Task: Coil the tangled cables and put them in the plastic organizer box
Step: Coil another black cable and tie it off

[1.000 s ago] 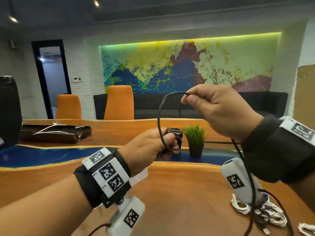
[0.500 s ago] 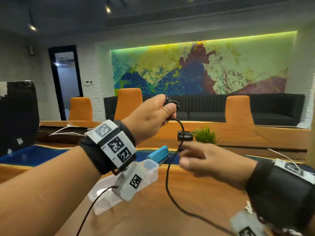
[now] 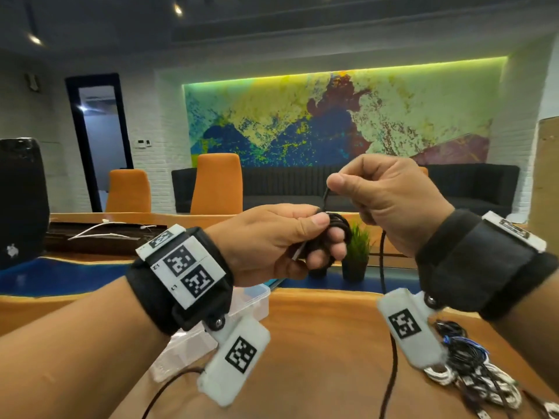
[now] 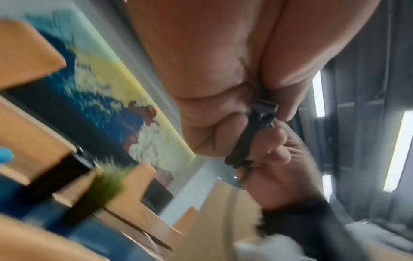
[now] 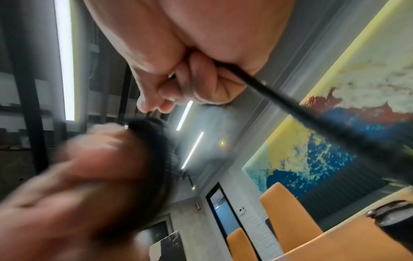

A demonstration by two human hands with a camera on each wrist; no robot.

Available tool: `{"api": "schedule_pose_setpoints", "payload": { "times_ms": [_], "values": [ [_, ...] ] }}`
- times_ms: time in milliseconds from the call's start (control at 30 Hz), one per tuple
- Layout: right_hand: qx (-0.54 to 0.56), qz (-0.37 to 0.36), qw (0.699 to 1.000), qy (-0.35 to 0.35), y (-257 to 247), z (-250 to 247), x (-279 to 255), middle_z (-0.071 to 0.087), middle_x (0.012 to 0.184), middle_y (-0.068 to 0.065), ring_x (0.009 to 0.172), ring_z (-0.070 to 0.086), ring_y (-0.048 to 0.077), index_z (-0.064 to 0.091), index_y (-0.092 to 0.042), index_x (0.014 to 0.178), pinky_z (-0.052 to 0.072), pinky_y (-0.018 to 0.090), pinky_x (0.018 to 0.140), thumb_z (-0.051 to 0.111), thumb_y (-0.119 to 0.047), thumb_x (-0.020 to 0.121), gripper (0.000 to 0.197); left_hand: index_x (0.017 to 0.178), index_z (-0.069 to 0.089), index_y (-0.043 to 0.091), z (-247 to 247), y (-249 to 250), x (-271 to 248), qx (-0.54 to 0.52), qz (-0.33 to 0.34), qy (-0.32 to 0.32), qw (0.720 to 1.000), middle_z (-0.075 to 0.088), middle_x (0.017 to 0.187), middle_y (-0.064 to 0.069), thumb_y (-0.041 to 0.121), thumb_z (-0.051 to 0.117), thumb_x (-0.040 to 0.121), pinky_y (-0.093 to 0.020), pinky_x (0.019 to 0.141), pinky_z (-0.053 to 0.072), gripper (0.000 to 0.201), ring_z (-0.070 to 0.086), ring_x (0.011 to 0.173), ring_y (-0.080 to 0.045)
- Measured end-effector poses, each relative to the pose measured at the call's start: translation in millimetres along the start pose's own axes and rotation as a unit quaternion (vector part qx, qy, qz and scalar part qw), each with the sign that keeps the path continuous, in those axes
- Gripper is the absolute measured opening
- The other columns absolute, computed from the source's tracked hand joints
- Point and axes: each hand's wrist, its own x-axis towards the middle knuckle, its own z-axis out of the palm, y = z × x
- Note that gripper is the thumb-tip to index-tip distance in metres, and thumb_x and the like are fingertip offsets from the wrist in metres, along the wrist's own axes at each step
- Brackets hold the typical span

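From the head view we see our left hand [image 3: 272,243] curled round a small coil of black cable [image 3: 338,234], thumb pressed on top, held above the wooden table [image 3: 317,343]; our right hand [image 3: 390,201] pinches the free run of that cable just above the coil, and the slack drops past it toward the table. The plastic organizer box [image 3: 251,300] sits below the left wrist, mostly covered by it; more tangled cables [image 3: 472,370] lie on the table under the right wrist. We judge the cable light, limp and springy, best held at the coil's crossing. From the left wrist view, the fingers [image 4: 210,134] clamp the bundled turns, though blur hides their number. From the right wrist view, fingertips [image 5: 201,84] nip the strand [image 5: 312,113]; the coil is smeared.
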Motion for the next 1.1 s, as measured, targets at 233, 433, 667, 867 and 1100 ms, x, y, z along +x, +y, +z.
{"api": "schedule_pose_setpoints", "payload": {
  "times_ms": [233,433,667,867,1100],
  "values": [
    [-0.113,0.116,0.985,-0.053,46.4,18.4,-38.2,0.05,0.065,-0.004,0.053,0.043,0.008,0.068,-0.024,0.099,0.036,0.018,0.046,0.048,-0.022,0.102,0.02,0.096,0.056,0.014,9.1,17.2,15.5,-0.082,0.142,0.189,0.968,0.072,0.101,-0.003,0.024,0.04,0.105,-0.025,0.058,0.038,0.021,0.06,0.072,-0.011],
    [-0.332,0.009,0.9,-0.283,7.8,18.4,-57.0,0.06,0.073,-0.01,0.069,0.056,0.005,0.068,-0.022,0.09,0.045,0.019,0.063,0.061,-0.029,0.094,0.011,0.091,0.054,0.01,-13.6,-11.8,19.9,0.469,0.12,0.2,0.852,0.07,0.096,0.002,0.033,0.043,0.1,-0.037,0.079,0.052,0.027,0.065,0.089,-0.013],
    [-0.269,-0.134,0.952,-0.059,-6.6,-16.1,-7.5,0.07,0.076,0.007,0.073,0.063,0.022,0.074,-0.01,0.083,0.053,0.034,0.068,0.072,-0.02,0.085,0.011,0.09,0.06,0.009,19.9,-18.4,4.6,0.007,0.02,0.184,0.983,0.059,0.075,-0.003,0.029,0.037,0.105,-0.022,0.058,0.042,0.034,0.054,0.066,-0.013],
    [-0.198,0.021,0.98,-0.011,45.1,3.5,-20.1,0.055,0.067,-0.005,0.054,0.045,-0.001,0.071,-0.019,0.09,0.04,0.022,0.056,0.053,-0.019,0.099,0.02,0.088,0.053,0.017,20.0,11.8,11.1,-0.118,0.134,0.21,0.961,0.07,0.088,-0.002,0.024,0.04,0.104,-0.028,0.058,0.031,0.022,0.056,0.065,-0.013],
    [-0.384,-0.049,0.884,-0.263,0.6,21.0,-55.1,0.061,0.077,-0.013,0.077,0.058,0.001,0.068,-0.023,0.091,0.046,0.016,0.071,0.06,-0.03,0.094,0.011,0.094,0.054,0.006,-14.9,-13.9,17.6,0.529,0.083,0.208,0.818,0.064,0.09,-0.002,0.036,0.04,0.103,-0.041,0.074,0.048,0.034,0.059,0.08,-0.015]
  ]
}}
